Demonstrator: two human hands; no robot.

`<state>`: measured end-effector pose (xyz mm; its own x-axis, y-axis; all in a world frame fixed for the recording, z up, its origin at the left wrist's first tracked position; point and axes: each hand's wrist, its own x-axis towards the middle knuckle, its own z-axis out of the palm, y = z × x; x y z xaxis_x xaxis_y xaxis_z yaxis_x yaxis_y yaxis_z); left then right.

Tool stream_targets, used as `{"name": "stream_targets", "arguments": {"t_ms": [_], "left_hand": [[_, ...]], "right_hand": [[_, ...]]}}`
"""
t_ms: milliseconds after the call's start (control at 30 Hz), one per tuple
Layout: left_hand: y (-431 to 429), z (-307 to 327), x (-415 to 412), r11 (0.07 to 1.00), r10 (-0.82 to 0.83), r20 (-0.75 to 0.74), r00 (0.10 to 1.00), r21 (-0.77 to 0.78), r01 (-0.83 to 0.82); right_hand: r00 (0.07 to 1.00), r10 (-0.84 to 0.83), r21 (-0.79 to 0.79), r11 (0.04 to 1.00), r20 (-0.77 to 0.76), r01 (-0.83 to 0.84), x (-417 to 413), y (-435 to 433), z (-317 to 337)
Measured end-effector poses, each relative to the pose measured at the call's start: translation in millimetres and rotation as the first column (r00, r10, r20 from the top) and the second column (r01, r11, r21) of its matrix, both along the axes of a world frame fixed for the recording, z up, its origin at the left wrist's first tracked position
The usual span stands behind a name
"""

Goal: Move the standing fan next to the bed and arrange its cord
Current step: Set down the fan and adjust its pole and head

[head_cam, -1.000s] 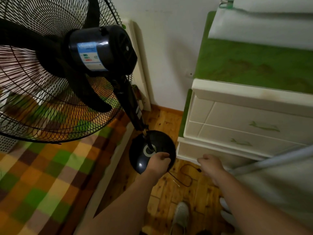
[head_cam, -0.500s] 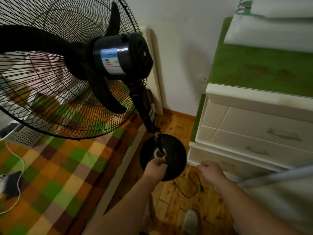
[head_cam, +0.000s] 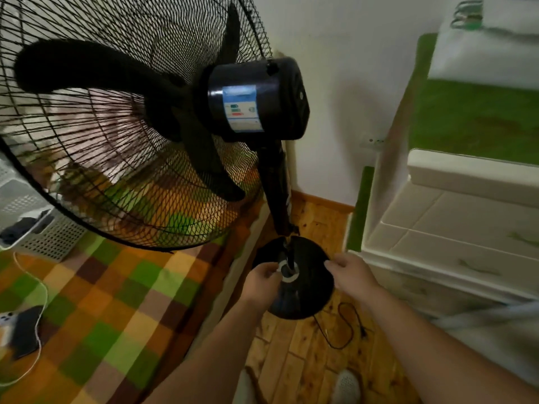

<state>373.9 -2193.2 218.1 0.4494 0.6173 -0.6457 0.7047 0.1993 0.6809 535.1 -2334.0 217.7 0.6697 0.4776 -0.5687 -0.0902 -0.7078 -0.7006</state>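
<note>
Right now I have both hands down on the round black fan base [head_cam: 306, 295], which sits on the wooden plank floor [head_cam: 303, 363] in the gap between the bed with the green, orange and brown checked blanket [head_cam: 116, 304] and the white chest of drawers [head_cam: 455, 228]. The left hand [head_cam: 261, 282] has its fingers curled against the base's left side, right by the white collar [head_cam: 287, 279] at the foot of the pole. The right hand [head_cam: 353, 275] curls its fingers over the base's right rim, so both are gripping it. Above them the black standing fan [head_cam: 256, 97] rises, its wire cage hanging over the bed's edge. Its thin black cord [head_cam: 354, 316] lies in a loose loop on the floor just beside the base, near the drawers. A white plastic basket [head_cam: 35, 231] and a thin white cable [head_cam: 43, 290] lie on the blanket.
</note>
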Motion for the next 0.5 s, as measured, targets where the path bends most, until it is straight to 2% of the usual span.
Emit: {"name": "stream_targets", "arguments": {"t_ms": [233, 500], "left_hand": [[62.4, -12.9, 4.7, 0.998, -0.066, 0.129, 0.989, 0.017, 0.064], [109.5, -39.5, 40.9, 0.999, -0.029, 0.363, 0.931, -0.017, 0.038]], "right_hand": [[0.991, -0.013, 0.096, 0.995, 0.133, 0.0, 9.2, 85.1, 3.6], [0.972, -0.043, 0.216, 0.976, 0.231, -0.008, 11.2, 141.1, -30.1]]}}
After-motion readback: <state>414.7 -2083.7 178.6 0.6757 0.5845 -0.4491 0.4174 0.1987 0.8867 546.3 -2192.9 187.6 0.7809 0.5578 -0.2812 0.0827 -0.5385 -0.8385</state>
